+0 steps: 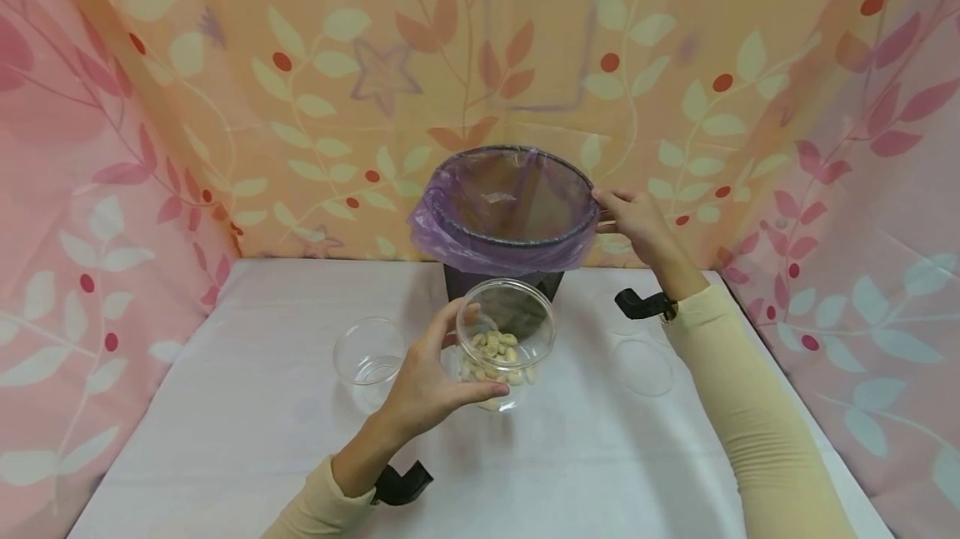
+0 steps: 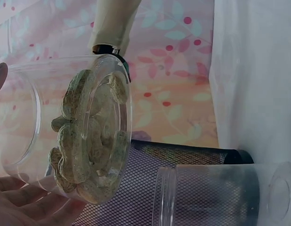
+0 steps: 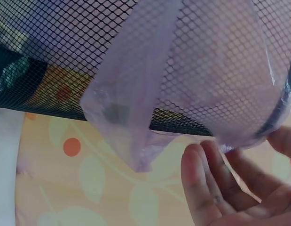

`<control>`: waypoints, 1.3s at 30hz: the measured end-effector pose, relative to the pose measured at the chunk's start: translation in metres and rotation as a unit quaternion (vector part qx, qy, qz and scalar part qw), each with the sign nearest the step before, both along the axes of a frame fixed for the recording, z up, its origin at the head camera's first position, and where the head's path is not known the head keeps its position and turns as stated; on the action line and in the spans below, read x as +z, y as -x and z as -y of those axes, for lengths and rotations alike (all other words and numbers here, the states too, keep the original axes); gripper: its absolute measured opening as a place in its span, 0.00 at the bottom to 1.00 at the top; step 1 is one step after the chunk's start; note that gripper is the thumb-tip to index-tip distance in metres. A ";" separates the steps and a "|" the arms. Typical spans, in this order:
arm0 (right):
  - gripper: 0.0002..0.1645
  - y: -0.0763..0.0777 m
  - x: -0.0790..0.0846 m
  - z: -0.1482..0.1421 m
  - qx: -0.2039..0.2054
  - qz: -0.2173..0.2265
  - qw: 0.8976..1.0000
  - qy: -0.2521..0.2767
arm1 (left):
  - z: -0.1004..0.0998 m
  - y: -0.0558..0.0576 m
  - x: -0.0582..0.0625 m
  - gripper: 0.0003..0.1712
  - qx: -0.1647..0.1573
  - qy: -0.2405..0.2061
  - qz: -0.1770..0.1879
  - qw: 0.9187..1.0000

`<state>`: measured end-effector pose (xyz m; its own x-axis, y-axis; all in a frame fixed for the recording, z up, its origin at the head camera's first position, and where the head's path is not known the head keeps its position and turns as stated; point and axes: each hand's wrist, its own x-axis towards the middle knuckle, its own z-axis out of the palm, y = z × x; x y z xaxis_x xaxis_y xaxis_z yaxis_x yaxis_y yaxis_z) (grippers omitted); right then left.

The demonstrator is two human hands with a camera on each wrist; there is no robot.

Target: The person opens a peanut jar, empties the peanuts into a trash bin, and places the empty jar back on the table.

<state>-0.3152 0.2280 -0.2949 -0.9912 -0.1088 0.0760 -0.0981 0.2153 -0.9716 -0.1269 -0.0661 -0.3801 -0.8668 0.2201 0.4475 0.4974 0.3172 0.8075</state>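
Observation:
My left hand (image 1: 431, 376) grips a clear plastic jar (image 1: 543, 339), thumb on the near side and fingers round the left. Peanuts in their shells (image 1: 495, 347) lie at the jar's bottom; the left wrist view shows these peanuts (image 2: 74, 155) close up. Behind the jar stands a black mesh wastebasket (image 1: 461, 281), lined with a purple bin bag (image 1: 480, 252) folded over its rim. At the rim's right side my right hand (image 1: 633, 218) pinches the bag's edge between thumb and fingers. In the right wrist view, the bag (image 3: 131, 108) hangs loosely outside the mesh.
A second clear jar (image 1: 367, 356), without a lid, stands on the white table (image 1: 247, 406) left of the held one. To the right lies a clear round lid (image 1: 643, 368), with another faint round outline behind it. Patterned cloth (image 1: 465, 39) encloses the table's back and sides.

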 end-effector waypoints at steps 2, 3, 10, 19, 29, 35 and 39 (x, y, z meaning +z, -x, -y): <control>0.28 -0.001 0.003 -0.001 -0.018 0.002 1.000 -0.008 | 0.000 0.000 0.000 0.57 0.002 0.002 0.000 1.000; 0.28 -0.001 0.005 -0.001 -0.025 0.001 1.000 -0.009 | 0.001 0.000 0.000 0.57 0.002 0.003 0.000 1.000; 0.32 -0.001 0.014 0.003 -0.022 -0.004 1.000 -0.013 | 0.003 0.000 0.004 0.58 0.000 0.004 -0.011 1.000; 0.29 0.002 0.011 0.003 -0.006 0.029 0.999 -0.045 | 0.009 0.000 0.013 0.59 0.002 0.008 -0.019 1.000; 0.28 0.001 0.005 0.004 0.009 0.013 0.999 -0.034 | 0.026 0.002 0.040 0.60 0.012 0.031 -0.043 0.999; 0.28 0.000 0.002 0.004 0.011 0.012 1.000 -0.015 | 0.040 0.008 0.060 0.60 0.001 0.014 -0.058 0.998; 0.28 -0.001 0.003 0.003 0.013 0.008 1.000 -0.012 | 0.049 0.013 0.075 0.61 0.009 0.012 -0.054 0.998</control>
